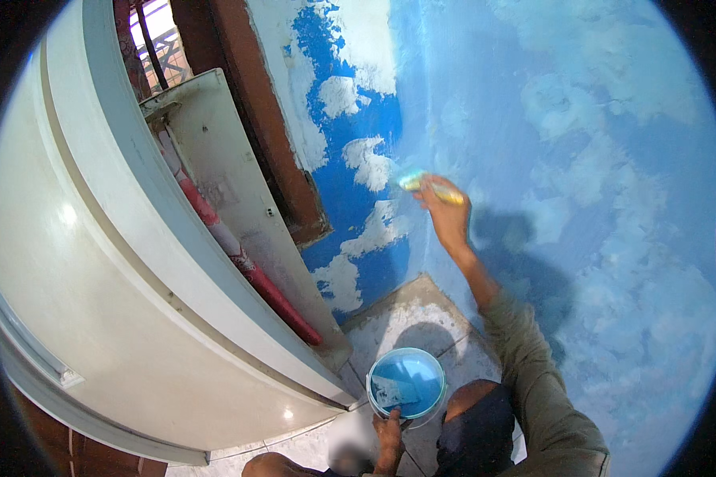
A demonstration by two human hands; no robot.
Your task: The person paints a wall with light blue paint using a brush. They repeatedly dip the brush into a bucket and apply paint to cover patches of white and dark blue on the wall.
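My right hand (444, 208) grips a paintbrush with a yellow handle (447, 194). Its blurred bristles (410, 180) are at the wall near the corner, where dark blue patched paint meets light blue paint. Below, my left hand (389, 438) holds the near rim of a round plastic bucket (443, 390). Light blue paint (420, 387) is inside the bucket, and a flat, paint-smeared piece (391, 390) leans against its inner left side. Whether the bucket rests on the floor or hangs just above it I cannot tell.
A large cream cabinet or appliance (125, 322) fills the left. Behind it stand a pale panel (238, 197) and a red roll (274, 298). A brown window frame (262, 119) borders the dark blue wall (358, 119). My bent knee (477, 411) is close beside the bucket, above the tiled floor (414, 313).
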